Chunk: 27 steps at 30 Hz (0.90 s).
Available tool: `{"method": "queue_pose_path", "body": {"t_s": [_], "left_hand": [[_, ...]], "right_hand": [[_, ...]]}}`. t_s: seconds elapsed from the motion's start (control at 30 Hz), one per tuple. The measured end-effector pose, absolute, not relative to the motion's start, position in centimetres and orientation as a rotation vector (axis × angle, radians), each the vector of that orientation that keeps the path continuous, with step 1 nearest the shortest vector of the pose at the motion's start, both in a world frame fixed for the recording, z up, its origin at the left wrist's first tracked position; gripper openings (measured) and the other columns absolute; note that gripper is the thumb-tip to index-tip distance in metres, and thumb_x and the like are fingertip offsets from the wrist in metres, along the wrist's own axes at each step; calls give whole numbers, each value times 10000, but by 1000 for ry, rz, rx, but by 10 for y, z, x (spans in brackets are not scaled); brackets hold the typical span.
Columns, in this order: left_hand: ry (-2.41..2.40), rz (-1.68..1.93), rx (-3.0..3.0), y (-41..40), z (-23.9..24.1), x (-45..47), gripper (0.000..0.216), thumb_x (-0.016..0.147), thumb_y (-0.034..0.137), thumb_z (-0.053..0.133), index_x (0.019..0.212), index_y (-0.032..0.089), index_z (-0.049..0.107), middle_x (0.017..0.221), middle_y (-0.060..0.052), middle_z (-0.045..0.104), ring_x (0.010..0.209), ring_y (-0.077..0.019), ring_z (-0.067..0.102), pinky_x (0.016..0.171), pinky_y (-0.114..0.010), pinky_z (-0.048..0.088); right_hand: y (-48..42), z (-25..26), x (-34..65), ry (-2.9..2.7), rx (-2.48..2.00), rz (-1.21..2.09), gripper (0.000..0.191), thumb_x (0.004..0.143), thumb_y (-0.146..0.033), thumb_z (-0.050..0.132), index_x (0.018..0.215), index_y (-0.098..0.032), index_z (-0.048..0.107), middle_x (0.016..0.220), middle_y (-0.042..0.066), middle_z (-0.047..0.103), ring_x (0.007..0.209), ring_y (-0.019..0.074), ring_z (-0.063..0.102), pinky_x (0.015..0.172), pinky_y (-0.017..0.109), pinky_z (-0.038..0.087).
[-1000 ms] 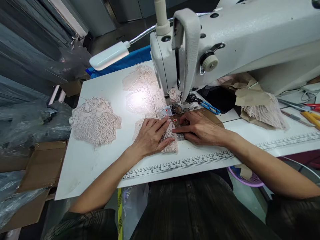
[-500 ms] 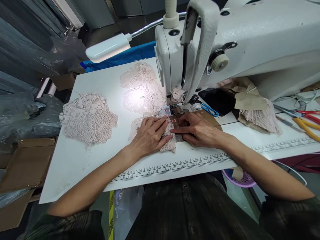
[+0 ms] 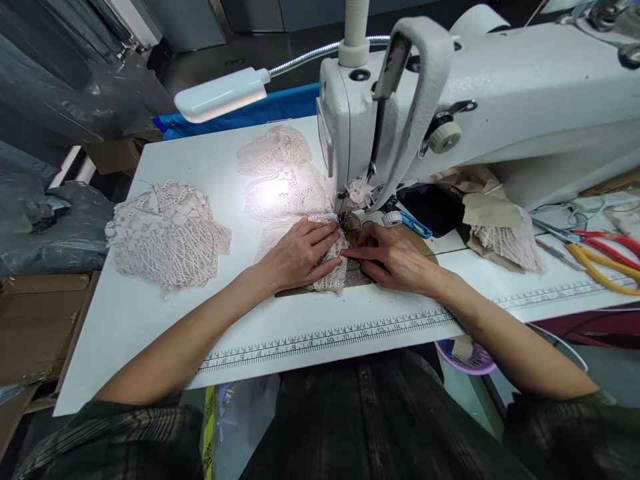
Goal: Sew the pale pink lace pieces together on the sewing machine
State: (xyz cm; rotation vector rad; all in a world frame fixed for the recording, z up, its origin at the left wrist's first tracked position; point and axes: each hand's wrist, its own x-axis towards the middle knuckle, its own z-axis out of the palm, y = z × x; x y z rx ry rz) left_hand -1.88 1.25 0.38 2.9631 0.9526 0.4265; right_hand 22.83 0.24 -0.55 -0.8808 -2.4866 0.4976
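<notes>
My left hand [image 3: 307,253] lies palm down with its fingers stretched out, pressing a piece of pale pink lace [image 3: 327,283] against the sewing machine bed. The lace runs up under the needle area of the white sewing machine [image 3: 345,133], where the presser foot is partly hidden. My right hand [image 3: 393,260] rests on the bed plate to the right. Its index fingertip touches the lace's right edge, with the thumb apart below. More lace [image 3: 283,180] spreads behind the needle, lit by a lamp [image 3: 223,95].
A heap of lace [image 3: 167,233] lies on the left of the white table [image 3: 135,340]. Right of the needle are blue-handled snips [image 3: 416,225], a black flat object [image 3: 433,208], lace with brown paper [image 3: 505,227] and yellow-handled scissors [image 3: 595,267]. A ruler strip [image 3: 330,340] follows the front edge.
The lace under my hands has moved slightly forward toward the needle, and both hands moved with it. A brown plate edge now shows below my left hand. The view has shifted a little.
</notes>
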Motion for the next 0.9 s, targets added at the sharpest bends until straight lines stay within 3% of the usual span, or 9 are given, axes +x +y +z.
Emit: {"method": "queue_pose_path", "body": {"t_s": [0.47,0.9], "left_hand": [[989,433,2951,11,2,-16,452,981,396,470,1279,72,571,1340,-181,580,1246,-307,537,1073,-561,409],[1074,298,3053,1,13,-9,453,998,370,406,1274,54,575,1324,-172,594,1178,-287,553,1088,-474,327]], "right_hand": [[3,-7,229,-2475,-891,506,340,907,-190,521,1179,-266,710,1033,98,535,959,224,553,888,431,496],[2,-7,226,-2438,-915,545,378,872,-158,520,1168,-293,713,1001,71,542,975,213,558,892,409,504]]}}
